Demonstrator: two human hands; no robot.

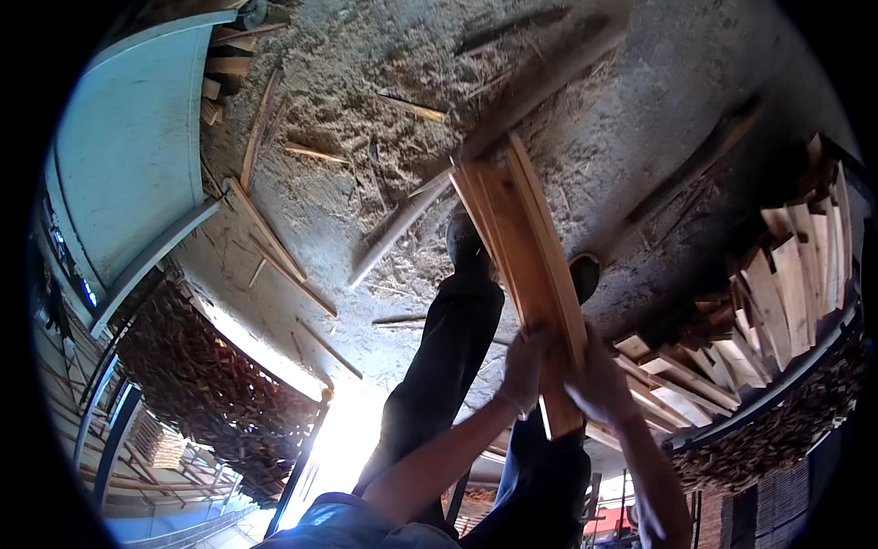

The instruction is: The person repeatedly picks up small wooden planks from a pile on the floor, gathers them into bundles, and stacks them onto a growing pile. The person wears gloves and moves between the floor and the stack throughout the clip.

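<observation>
Between my hands are several long wooden boards (526, 242), held together as a loose bundle that points away from me. Its near end is close to my thighs, and the far end reaches out over the floor past my feet. My left hand (523, 371) is closed on the left edge of the boards near their close end. On the opposite edge, my right hand (596, 377) grips the boards with its fingers partly hidden behind them. One narrow board along the right side stands a little apart from the others at the far end.
Sawdust and loose wood strips (265, 224) litter the floor (366, 55). At the right, many cut boards (786, 274) are stacked in a curved row. A pale blue-grey metal panel (137, 137) stands at the left, with a large pile of wood pieces (206, 393) below it.
</observation>
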